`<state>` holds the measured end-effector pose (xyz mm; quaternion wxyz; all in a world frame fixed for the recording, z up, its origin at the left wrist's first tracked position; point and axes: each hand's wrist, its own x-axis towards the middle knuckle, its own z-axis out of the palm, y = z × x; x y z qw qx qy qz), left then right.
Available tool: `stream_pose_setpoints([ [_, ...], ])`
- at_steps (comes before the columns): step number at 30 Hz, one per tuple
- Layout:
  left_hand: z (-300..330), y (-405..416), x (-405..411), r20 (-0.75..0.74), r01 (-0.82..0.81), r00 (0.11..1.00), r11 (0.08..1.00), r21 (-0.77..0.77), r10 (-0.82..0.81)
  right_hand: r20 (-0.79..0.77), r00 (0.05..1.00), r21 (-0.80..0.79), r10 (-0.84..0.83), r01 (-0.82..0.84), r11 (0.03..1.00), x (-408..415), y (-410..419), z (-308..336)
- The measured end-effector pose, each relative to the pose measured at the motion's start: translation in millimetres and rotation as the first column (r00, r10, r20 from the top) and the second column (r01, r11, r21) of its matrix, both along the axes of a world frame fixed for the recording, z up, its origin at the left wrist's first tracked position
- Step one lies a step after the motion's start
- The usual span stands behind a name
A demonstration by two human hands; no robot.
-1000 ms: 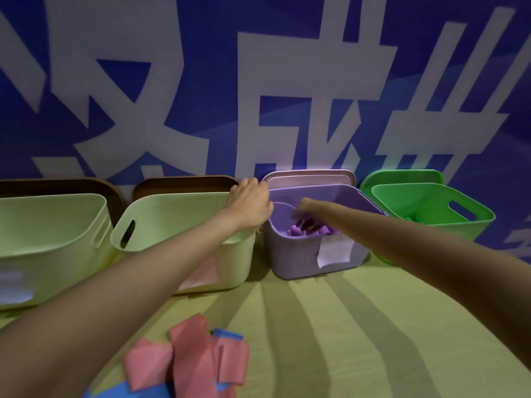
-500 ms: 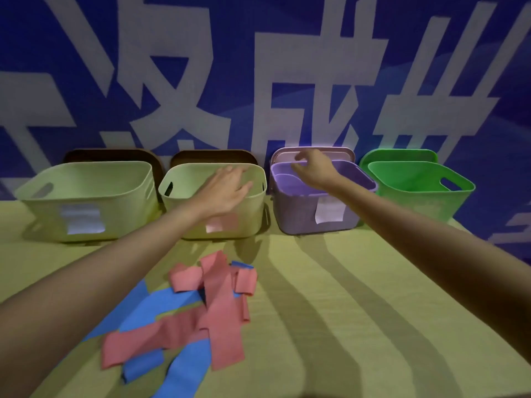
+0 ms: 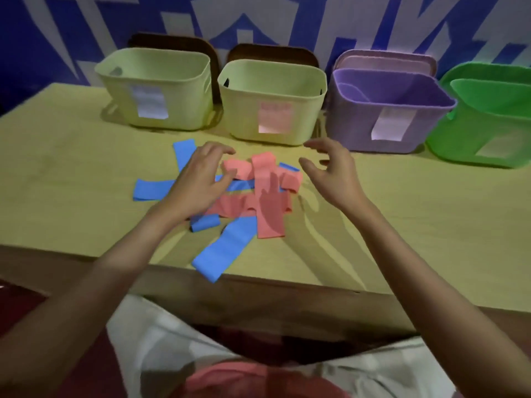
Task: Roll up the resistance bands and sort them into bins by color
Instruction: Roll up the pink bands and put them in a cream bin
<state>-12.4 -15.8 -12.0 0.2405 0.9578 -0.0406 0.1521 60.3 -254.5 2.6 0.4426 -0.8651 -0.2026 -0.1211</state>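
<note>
Pink and blue resistance bands [image 3: 260,196] are heaped unrolled near the middle of the table [image 3: 71,173], and both hands are held at the heap. The left hand [image 3: 198,179] is lowered over the heap's left side with fingers loosely curved and spread; its fingertips [image 3: 227,175] are seen at the edge of a pink band, though whether anything is pinched cannot be told. The right hand [image 3: 333,170] is raised just to the right of the heap, fingers relaxed and apart, with nothing held. One long blue band [image 3: 224,248] is stretched toward the near edge of the table, its end reaching over that edge. Four bins are lined up along the far side: a pale green bin [image 3: 156,90] with a white label, a second pale green bin [image 3: 273,101] with a pink label, a purple bin [image 3: 388,116], and a bright green bin [image 3: 485,133]. Lids are propped upright behind the bins, against a blue wall [image 3: 43,38] marked with large white characters
</note>
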Motion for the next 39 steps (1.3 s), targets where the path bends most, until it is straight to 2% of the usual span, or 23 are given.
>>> stream_pose_setpoints([
  [3,-30,1,-28,-0.049,-0.038,0.998,0.991,-0.131,0.032,-0.176,0.972,0.037,0.156,-0.151,0.988,-23,1,-24],
  [5,-41,-3,-43,-0.064,-0.055,0.997,0.977,-0.208,0.043,-0.231,0.925,-0.054,0.303,-0.323,0.945,-39,-1,-37],
  [8,-48,-8,-54,-0.040,-0.033,0.999,0.982,-0.186,0.026,-0.206,0.883,-0.229,0.422,-0.462,0.857,-48,-3,-49],
  [11,-50,-12,-54,0.002,-0.001,1.000,0.990,-0.140,0.001,-0.157,0.870,-0.330,0.468,-0.493,0.805,-46,-2,-53],
  [21,-44,-22,-34,-0.001,0.052,0.999,0.986,-0.157,-0.052,-0.095,0.888,-0.345,0.450,-0.453,0.822,-41,3,-54],
  [24,-37,-24,-29,0.000,0.032,0.999,0.979,-0.202,-0.033,-0.096,0.930,-0.133,0.355,-0.365,0.921,-37,3,-41],
  [27,-28,-26,-25,-0.016,-0.030,1.000,0.925,-0.378,0.026,-0.111,0.956,0.197,0.271,-0.247,0.949,-33,1,-16],
  [30,-20,-26,-18,-0.016,-0.017,1.000,0.864,-0.503,0.010,-0.244,0.923,0.554,0.297,-0.119,0.824,-29,-2,11],
  [33,-13,-29,-10,0.000,0.060,0.997,0.841,-0.538,-0.072,-0.337,0.840,0.776,0.425,-0.008,0.631,-27,-6,30],
  [36,-5,-38,-3,-0.040,0.083,0.991,0.821,-0.565,-0.128,-0.339,0.772,0.886,0.538,0.069,0.459,-27,-13,42],
  [39,0,-48,7,-0.073,0.111,0.979,0.798,-0.593,-0.190,-0.332,0.742,0.913,0.582,0.096,0.397,-25,-21,46],
])
